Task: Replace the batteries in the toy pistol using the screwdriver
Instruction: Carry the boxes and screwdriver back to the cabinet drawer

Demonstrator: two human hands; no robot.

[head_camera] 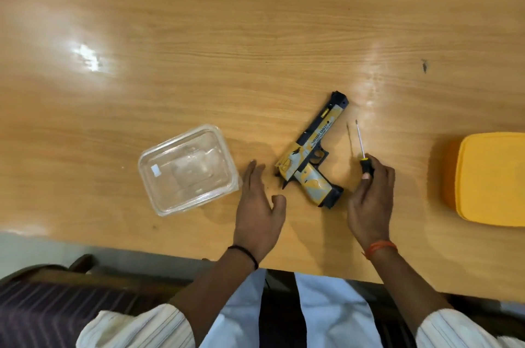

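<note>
Just one toy pistol (311, 152), one screwdriver (363, 153) gripped by right hand (370, 197); left hand (260, 205) flat, empty.

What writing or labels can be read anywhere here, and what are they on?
"DESERT EAGLE": black print along the slide of the toy pistol, just legible.
A smaller line beneath it: too small to read.
White sticker on the clear container: blank, as far as can be seen.
Screwdriver and yellow container: no text visible.

A glossy wood-grain worktop (199, 49) fills most of the frame. Left of centre on it sits a clear plastic container (188, 170), and at the right edge a yellow lidded box (488, 180). A dark striped chair seat (51, 308) shows at lower left.
</note>
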